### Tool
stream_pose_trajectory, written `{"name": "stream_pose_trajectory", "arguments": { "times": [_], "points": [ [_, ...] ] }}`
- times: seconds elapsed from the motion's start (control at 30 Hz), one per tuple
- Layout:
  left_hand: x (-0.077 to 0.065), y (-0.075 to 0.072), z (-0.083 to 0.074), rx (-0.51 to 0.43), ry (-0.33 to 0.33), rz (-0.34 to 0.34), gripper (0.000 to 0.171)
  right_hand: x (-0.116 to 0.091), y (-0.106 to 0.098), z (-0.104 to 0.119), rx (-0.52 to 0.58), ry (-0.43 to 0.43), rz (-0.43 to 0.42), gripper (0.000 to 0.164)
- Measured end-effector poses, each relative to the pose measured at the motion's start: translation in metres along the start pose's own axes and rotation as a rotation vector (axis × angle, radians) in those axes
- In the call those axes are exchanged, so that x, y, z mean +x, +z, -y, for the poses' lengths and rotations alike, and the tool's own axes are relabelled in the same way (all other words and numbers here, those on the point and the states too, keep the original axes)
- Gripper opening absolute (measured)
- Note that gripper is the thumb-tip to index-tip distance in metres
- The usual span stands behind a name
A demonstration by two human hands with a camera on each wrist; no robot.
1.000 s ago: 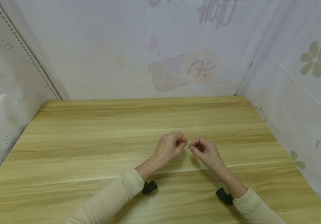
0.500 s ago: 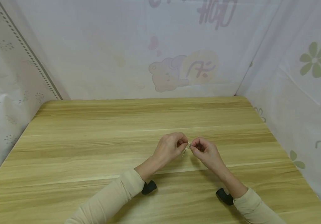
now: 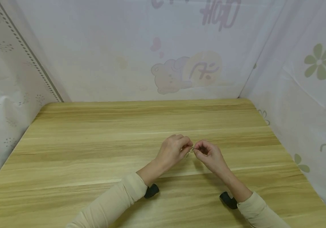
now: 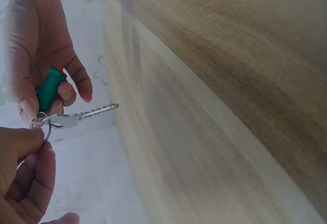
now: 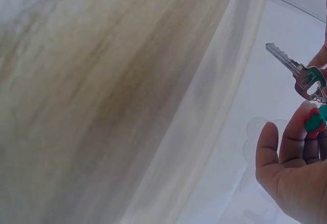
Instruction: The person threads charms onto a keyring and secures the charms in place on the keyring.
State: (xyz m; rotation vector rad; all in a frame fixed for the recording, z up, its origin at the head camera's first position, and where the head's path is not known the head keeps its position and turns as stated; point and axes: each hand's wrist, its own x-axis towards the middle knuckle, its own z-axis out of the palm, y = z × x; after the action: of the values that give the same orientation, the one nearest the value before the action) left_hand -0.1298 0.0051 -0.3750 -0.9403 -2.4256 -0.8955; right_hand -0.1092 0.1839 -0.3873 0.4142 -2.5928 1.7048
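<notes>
Slightly closer to the right hand than half a second ago, the left hand has narrowed the gap between the fingertips; the right hand stays nearly where it was. Thumb and finger of the left hand pinch a thin, round metal ring, while the right hand's fingers curl round a smooth green fob with a red end, its outline softly bulging. Between the hands, above the table, a silvery key sticks out sideways – flat bow with a hole through it, narrow blade, toothed edge. Small links sit by the ring, too fine to follow.

At the wrists, pale beige sleeves wrinkle above the cuffs, and a black rounded piece shows beside each wrist, partly hidden. Beneath lies a table with a yellowish wood grain and rounded far corners; its near edge is cut off. Creased whitish sheeting stands beyond, with a faint bear print and, to the right, a green flower. From the head, the key is barely a glint – the fob cannot be made out.
</notes>
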Motion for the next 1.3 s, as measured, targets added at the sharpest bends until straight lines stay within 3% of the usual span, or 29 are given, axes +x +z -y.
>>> {"name": "stream_pose_trajectory", "arguments": {
  "times": [0.3, 0.63, 0.77, 1.03, 1.13, 1.3],
  "points": [
    [-0.0001, -0.0010, -0.0011, -0.137, -0.128, 0.024, 0.008, -0.0006, 0.0004, -0.0014, 0.007, 0.001, -0.008, 0.006],
    [0.0001, 0.0012, 0.0000, -0.182, -0.169, 0.031, 0.009, -0.0008, -0.0011, -0.0024, 0.019, 0.012, -0.006, 0.004],
    [0.0001, 0.0013, 0.0001, -0.146, -0.139, 0.045, 0.006, -0.0012, -0.0011, -0.0029, 0.010, 0.014, -0.006, 0.003],
    [0.0000, 0.0039, 0.0024, 0.012, 0.065, -0.040, 0.006, -0.0004, -0.0009, -0.0022, -0.012, -0.008, -0.002, 0.005],
    [0.0002, 0.0031, 0.0022, 0.019, 0.076, -0.046, 0.006, 0.0002, -0.0006, -0.0024, -0.013, -0.019, 0.000, 0.007],
    [-0.0003, 0.0020, 0.0015, 0.001, 0.025, -0.022, 0.008, -0.0001, 0.0000, -0.0021, -0.018, -0.017, -0.001, 0.006]
  ]
}}
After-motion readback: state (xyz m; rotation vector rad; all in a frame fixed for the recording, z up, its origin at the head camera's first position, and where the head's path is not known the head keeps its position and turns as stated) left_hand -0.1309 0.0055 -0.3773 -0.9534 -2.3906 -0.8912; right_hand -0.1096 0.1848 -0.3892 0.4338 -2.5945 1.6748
